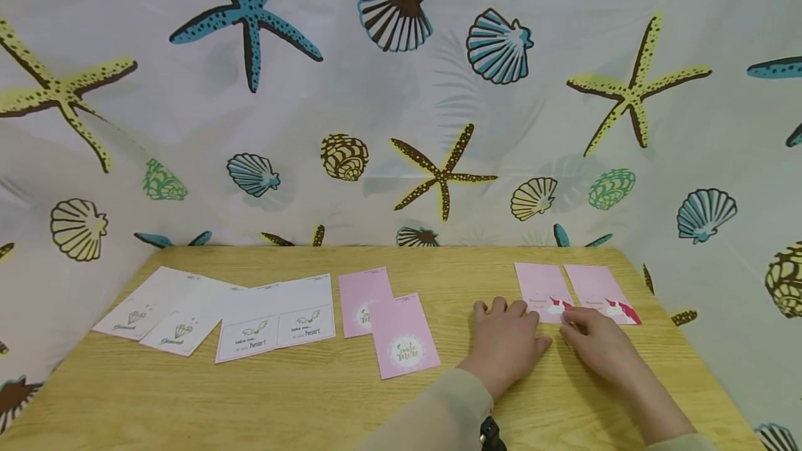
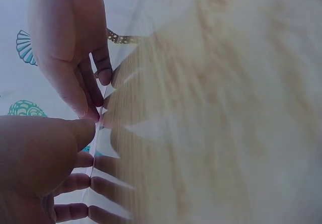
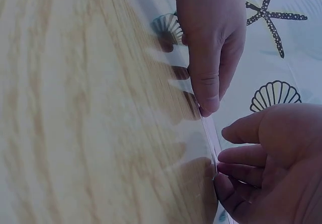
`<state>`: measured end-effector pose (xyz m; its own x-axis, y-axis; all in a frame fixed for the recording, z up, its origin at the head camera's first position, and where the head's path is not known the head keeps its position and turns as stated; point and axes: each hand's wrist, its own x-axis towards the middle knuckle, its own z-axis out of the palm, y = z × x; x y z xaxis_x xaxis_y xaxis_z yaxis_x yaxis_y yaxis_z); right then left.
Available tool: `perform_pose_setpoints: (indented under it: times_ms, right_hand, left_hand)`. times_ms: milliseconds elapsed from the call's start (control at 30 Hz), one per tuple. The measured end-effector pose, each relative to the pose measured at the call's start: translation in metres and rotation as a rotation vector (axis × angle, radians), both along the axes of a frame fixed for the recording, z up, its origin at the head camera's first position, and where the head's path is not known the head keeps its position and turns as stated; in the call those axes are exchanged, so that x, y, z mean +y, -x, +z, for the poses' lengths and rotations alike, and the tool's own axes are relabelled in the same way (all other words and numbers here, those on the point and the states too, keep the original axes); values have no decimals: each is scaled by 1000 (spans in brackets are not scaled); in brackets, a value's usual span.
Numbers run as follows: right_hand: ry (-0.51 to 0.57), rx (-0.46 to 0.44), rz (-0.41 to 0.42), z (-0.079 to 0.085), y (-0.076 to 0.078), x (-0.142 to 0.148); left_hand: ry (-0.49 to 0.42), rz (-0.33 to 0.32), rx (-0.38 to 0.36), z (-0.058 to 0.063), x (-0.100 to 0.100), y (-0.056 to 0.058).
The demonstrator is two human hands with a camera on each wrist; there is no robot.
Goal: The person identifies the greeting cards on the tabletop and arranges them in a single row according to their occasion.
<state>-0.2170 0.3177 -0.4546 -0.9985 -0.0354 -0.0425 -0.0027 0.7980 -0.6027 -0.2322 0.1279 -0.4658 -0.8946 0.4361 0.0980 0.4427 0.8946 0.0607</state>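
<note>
Two pink cards with a white-and-red unicorn lie side by side at the right: a left unicorn card (image 1: 540, 284) and a right unicorn card (image 1: 596, 285). My left hand (image 1: 504, 343) rests with spread fingertips on the table, beside the left card's lower left edge. My right hand (image 1: 604, 348) is over the gap between the cards, fingers bent loosely, fingertips at the left card's lower right corner. In the right wrist view, its thumb and fingers (image 3: 246, 156) stand apart. The wrist views show the cards only as a thin edge.
Two pink "Smile More" cards (image 1: 409, 319) overlap left of my hands. Farther left lie two white cards with wings (image 1: 285, 301) and two white cards with a diamond (image 1: 188, 308). A shell-patterned cloth (image 1: 388, 103) hangs behind the wooden table (image 1: 301, 402).
</note>
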Motion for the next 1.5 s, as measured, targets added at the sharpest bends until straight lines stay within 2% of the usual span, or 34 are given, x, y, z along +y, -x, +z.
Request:
perform_pose_setpoints:
  times_ms: [467,667,767,867,1133,1333,1500]
  right_hand:
    - [8,12,14,-1,0,-10]
    - [-4,69,5,0,-2,-17]
    - [22,61,-9,4,-4,-22]
    - [56,47,-7,10,-7,-29]
    - [115,24,18,22,-12,-55]
    - [167,46,48,26,-15,-76]
    - [200,27,74,29,-18,-97]
  left_hand:
    - [-3,27,1,-3,-8,-1]
    - [-84,44,-13,4,-17,-3]
    - [-140,57,-17,7,-24,-3]
    - [-183,65,-18,11,-34,-4]
    - [-227,92,-4,21,-72,-9]
    - [-282,120,1,23,-103,-14]
    - [-334,158,8,20,-131,-21]
